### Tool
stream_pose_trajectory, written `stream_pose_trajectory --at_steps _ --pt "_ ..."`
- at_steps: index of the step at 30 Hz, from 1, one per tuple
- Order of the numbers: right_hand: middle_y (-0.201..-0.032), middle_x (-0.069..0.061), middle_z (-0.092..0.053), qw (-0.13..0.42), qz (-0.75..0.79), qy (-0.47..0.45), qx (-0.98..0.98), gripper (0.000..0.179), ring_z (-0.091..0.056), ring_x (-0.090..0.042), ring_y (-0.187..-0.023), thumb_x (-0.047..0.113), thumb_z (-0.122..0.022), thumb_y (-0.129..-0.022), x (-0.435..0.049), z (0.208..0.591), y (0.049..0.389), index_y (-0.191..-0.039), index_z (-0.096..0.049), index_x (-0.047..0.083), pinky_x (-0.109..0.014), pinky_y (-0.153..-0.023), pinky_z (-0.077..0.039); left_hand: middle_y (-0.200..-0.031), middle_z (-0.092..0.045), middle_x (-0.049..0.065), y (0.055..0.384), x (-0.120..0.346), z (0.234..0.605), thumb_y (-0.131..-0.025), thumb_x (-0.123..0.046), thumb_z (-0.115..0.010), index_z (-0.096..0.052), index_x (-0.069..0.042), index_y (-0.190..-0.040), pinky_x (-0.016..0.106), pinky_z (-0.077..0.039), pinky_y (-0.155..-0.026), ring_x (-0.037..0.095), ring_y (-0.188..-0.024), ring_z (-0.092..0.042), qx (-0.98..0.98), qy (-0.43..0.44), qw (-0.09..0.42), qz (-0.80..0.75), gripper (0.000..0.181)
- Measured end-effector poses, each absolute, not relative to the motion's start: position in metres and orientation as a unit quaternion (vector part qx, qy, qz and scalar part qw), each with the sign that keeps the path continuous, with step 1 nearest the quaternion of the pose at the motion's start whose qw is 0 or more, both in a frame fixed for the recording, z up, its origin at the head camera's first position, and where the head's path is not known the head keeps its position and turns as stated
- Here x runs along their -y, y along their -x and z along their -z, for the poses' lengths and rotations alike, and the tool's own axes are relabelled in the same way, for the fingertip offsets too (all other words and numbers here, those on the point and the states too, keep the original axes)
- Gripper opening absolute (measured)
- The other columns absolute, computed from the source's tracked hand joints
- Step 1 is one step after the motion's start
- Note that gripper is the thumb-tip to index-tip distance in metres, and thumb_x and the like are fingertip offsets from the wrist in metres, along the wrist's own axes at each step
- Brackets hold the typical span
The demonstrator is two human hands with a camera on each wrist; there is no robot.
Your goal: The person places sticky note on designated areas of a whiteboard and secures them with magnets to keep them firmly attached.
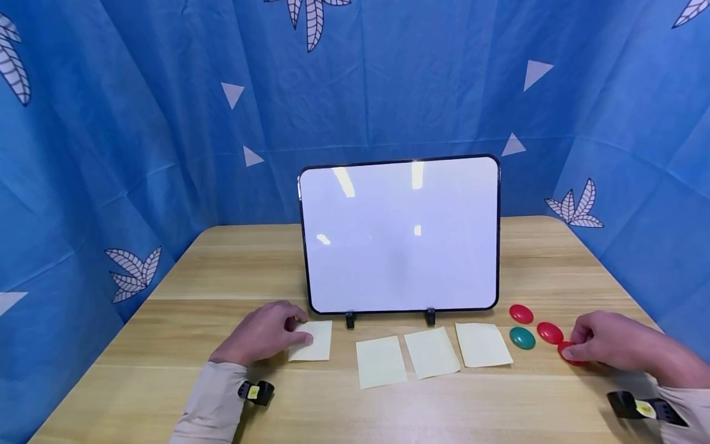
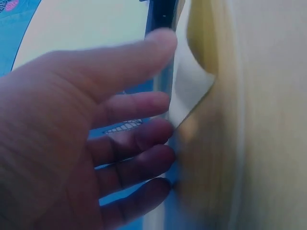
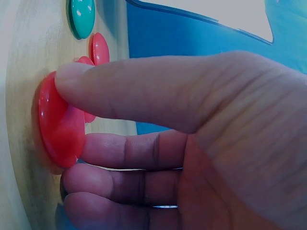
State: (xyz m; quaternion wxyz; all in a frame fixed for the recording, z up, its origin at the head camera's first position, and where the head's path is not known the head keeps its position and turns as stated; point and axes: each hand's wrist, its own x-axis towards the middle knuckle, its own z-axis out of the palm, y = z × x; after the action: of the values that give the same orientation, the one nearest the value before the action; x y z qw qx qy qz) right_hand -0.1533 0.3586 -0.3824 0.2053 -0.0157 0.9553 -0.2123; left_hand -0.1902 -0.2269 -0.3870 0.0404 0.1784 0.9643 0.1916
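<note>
Two pickups, we judge: right hand (image 1: 616, 340) pinching red disc (image 3: 58, 127), four o'clock; left hand (image 1: 263, 333) at note (image 1: 318, 349), grip unclear; next, lift.

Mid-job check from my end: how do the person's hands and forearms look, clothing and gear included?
The left hand and right hand show no gloves or rings. Plain, pale long sleeves cover the forearms: left sleeve, right sleeve. Each wrist carries a small black camera on a dark strap with a yellow label: left camera, right camera.
</note>
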Motion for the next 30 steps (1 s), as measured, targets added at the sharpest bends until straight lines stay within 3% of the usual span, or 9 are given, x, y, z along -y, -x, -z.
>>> stream_pose_trajectory --at_steps 18,30 --pt "-0.07 -0.001 -0.05 0.195 0.21 0.018 -0.958 0.038 -0.047 -0.018 -0.067 0.042 -0.081 -0.082 -0.358 0.3822 0.1538 -0.087 -0.062 0.01 -0.029 -0.058 -0.034 -0.095 -0.054 -0.005 0.1898 0.228 0.3865 -0.076 -0.041 -0.086 -0.071 -0.019 -0.103 0.034 -0.046 -0.072 0.011 -0.079 -0.051 -0.971 -0.152 0.033 -0.182 0.038" --pt "-0.072 -0.003 -0.051 0.193 0.224 0.022 -0.955 0.038 -0.048 -0.019 -0.068 0.037 -0.082 -0.082 -0.358 0.3794 0.1537 -0.09 -0.058 0.009 -0.028 -0.057 -0.035 -0.1 -0.056 -0.004 0.1926 0.2292 0.3865 -0.078 -0.037 -0.086 -0.06 -0.015 -0.103 0.036 -0.048 -0.077 0.013 -0.084 -0.052 -0.974 -0.132 0.021 -0.186 0.042"
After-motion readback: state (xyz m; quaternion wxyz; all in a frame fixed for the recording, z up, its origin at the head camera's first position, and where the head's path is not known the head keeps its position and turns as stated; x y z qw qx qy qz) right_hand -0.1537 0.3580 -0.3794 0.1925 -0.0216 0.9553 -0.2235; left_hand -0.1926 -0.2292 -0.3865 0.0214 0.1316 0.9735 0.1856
